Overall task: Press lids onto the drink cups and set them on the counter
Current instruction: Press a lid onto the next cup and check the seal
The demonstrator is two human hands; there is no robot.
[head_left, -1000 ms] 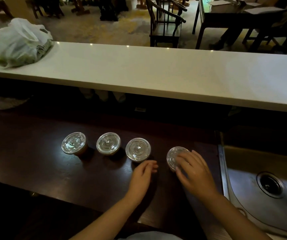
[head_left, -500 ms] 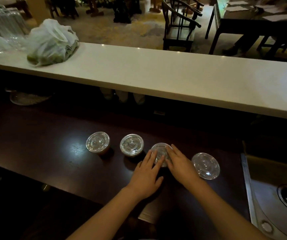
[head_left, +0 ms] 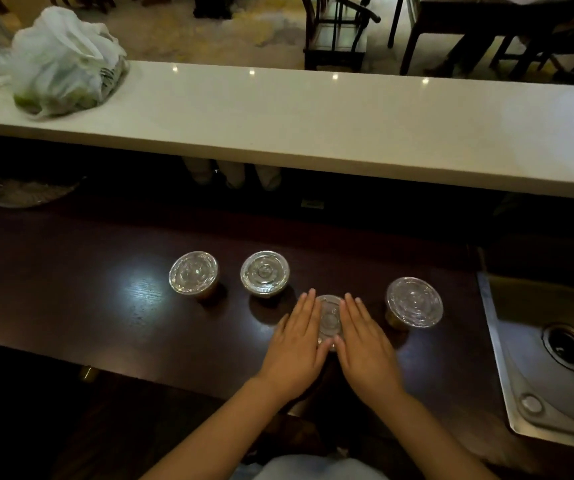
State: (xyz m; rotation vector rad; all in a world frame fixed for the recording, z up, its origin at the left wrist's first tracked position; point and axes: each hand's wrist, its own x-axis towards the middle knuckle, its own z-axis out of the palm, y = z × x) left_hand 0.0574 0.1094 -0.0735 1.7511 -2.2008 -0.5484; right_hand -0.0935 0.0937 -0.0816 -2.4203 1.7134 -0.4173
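far past my hands runs the long white counter (head_left: 313, 126), the biggest thing i see. right under my hands is the dark wood worktop (head_left: 71, 306), shiny where a light hits it. off to the right of my right hand is the metal sink (head_left: 552, 375) with its round drain. way up and to the left of my left hand, on the white counter, sits a white plastic bag (head_left: 64, 67) with something green inside. past the counter, far from both hands, stands a dark chair (head_left: 337, 32).

now the small things. four drink cups stand on the dark worktop. my left hand (head_left: 296, 348) and my right hand (head_left: 365, 348) lie flat, fingers straight and close together, one on each side of the middle cup lid (head_left: 330, 318). both hands touch that lid and push down on it. the thumbs nearly meet at the near edge.

just right of my right hand is the right cup (head_left: 413, 303), lid on. up and left of my left hand are the near-left cup (head_left: 265, 273) and the far-left cup (head_left: 194, 276), both with lids on top.
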